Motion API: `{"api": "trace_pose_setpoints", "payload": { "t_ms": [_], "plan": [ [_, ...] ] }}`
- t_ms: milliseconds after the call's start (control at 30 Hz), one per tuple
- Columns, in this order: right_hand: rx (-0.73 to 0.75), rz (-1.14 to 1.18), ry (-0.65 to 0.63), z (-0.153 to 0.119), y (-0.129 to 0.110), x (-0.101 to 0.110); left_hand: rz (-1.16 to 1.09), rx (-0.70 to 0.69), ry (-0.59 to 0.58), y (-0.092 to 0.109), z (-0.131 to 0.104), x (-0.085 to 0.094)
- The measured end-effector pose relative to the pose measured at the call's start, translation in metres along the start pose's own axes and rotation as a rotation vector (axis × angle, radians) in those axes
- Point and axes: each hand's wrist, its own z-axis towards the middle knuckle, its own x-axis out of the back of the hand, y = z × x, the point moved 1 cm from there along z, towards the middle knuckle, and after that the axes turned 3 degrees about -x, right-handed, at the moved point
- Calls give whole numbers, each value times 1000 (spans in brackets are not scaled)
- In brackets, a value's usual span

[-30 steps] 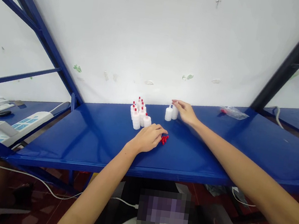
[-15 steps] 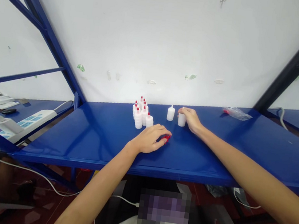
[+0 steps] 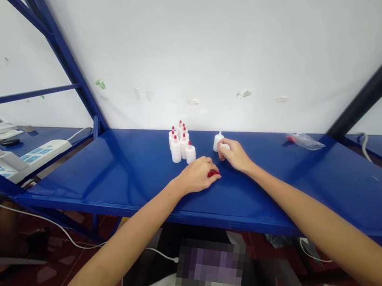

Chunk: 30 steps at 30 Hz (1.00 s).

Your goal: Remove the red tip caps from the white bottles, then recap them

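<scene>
My left hand (image 3: pixel 198 176) rests on the blue tabletop, fingers curled round a few small red caps (image 3: pixel 212 173) that show between thumb and fingertips. In my right hand (image 3: pixel 236 155) is a white squeeze bottle (image 3: pixel 225 146), mostly hidden by the closed fingers. Just behind it stands an uncapped white bottle (image 3: pixel 218 142) with a thin nozzle. Left of it, several white bottles with red caps stand upright in a close group; the nearest capped bottle (image 3: pixel 191 154) is beside my left hand.
A clear plastic bag (image 3: pixel 305 141) with something red in it lies at the back right of the blue table (image 3: pixel 120 171). A white power strip (image 3: pixel 39 156) sits on the left, past the blue frame post (image 3: pixel 64 58). The white wall borders the table's back edge.
My right hand has moved left and nearer with the bottle, which is now more covered by the fingers. The fingers of my left hand have curled further round the red caps.
</scene>
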Motion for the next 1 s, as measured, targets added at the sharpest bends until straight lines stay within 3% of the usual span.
{"api": "trace_pose_setpoints", "payload": {
  "t_ms": [400,800,900,1000],
  "plan": [
    [77,-257,-75,-4,-8,1,-60,-39,16,-2,1,-2],
    [107,-317,-91,-3,-10,1,-128,-113,34,-2,0,-2],
    [102,-313,-92,-2,-9,3,-159,-123,99,-2,0,-2],
    [110,-283,-94,-1,-6,5,-238,-69,309,-1,1,1]
  ]
}}
